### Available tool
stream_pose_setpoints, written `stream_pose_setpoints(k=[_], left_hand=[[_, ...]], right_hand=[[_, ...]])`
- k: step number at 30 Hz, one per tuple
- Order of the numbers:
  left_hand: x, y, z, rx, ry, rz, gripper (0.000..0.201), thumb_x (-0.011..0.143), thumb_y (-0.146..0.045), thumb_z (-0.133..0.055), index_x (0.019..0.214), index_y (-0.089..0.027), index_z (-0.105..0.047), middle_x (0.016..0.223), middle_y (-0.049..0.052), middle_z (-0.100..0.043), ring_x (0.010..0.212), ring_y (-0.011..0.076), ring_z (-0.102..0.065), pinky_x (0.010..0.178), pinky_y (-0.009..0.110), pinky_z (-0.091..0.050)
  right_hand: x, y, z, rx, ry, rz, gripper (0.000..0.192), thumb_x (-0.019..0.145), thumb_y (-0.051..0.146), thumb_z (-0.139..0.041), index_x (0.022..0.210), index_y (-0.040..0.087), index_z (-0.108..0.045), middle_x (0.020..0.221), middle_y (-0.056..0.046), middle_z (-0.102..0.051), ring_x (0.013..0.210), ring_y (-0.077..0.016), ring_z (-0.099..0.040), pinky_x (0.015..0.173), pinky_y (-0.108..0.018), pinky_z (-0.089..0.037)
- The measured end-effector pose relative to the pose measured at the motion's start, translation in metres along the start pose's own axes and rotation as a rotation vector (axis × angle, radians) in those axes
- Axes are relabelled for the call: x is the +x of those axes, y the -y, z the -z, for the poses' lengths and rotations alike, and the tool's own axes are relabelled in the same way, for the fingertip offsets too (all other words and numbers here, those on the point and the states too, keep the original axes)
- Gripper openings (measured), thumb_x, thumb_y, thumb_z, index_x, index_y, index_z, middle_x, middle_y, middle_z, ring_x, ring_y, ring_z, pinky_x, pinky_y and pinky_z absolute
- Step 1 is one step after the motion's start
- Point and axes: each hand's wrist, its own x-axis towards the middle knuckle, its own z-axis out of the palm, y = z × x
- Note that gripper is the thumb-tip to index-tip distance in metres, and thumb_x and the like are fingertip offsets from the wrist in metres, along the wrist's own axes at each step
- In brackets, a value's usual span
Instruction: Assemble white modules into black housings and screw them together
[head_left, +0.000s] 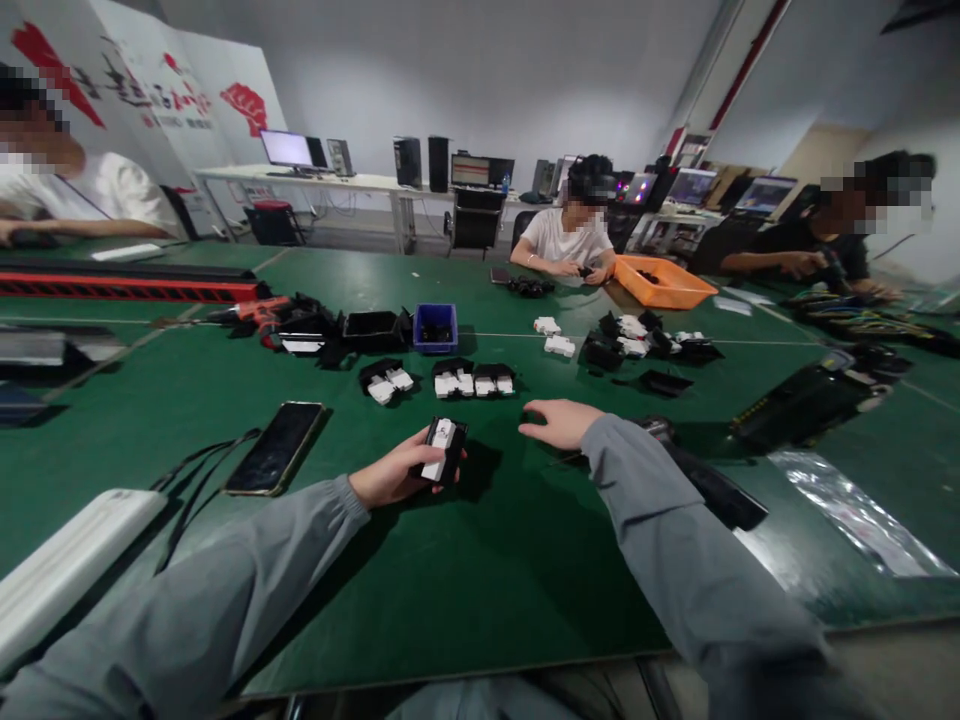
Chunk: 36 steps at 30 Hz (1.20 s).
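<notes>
My left hand (401, 468) is closed round a black plastic housing with a white insert (444, 446), the thumb resting on the white face. To the right, my right hand (562, 422) hovers over the table with fingers bent and a gap between thumb and forefinger; I see nothing held in it. Beyond the hands, black housings with white inserts stand in a row, one pair at the left (388, 382) and others in the middle (472, 382). Under my right forearm lies a dark tool (712, 480), partly hidden by the sleeve.
A phone (277, 448) and a white bar-shaped case (82, 560) lie left. Farther back are a blue bin (435, 328), a red-and-black drill (259, 318), loose white parts (559, 345) and an orange tray (664, 283). A clear bag (855, 510) lies right. Several people sit around the table.
</notes>
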Motion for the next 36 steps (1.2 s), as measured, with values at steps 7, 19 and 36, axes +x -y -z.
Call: stream_pose_setpoints(k=[7,19,36], left_hand=[[0.0,0.002,0.004,-0.005,0.018,0.012,0.051,0.072,-0.029,-0.078,0.116,-0.017,-0.053,0.104,0.011,-0.064,0.078,0.0222,-0.068,0.05,0.024,-0.047],[0.002,0.001,0.004,0.034,0.058,0.03,0.059,0.073,-0.031,-0.078,0.122,-0.018,-0.049,0.096,0.007,-0.061,0.075,0.0193,-0.066,0.05,0.023,-0.044],[0.005,0.005,0.005,0.115,0.033,0.035,0.055,0.075,-0.032,-0.077,0.12,-0.017,-0.049,0.1,0.009,-0.064,0.076,0.0192,-0.067,0.05,0.022,-0.047]], right_hand=[[0.067,-0.024,0.022,-0.101,-0.122,-0.016,0.053,0.091,0.013,-0.045,0.144,0.012,-0.047,0.152,-0.015,-0.044,0.133,-0.0245,-0.048,0.11,-0.036,-0.036],[0.044,-0.019,-0.005,-0.19,-0.048,0.021,0.047,0.093,0.016,-0.044,0.139,0.018,-0.054,0.144,-0.013,-0.054,0.127,-0.0268,-0.053,0.106,-0.039,-0.041],[-0.018,0.024,-0.031,-0.127,-0.355,0.005,0.048,0.093,0.032,-0.057,0.137,0.013,-0.052,0.135,-0.015,-0.058,0.119,-0.0287,-0.056,0.095,-0.04,-0.044]])
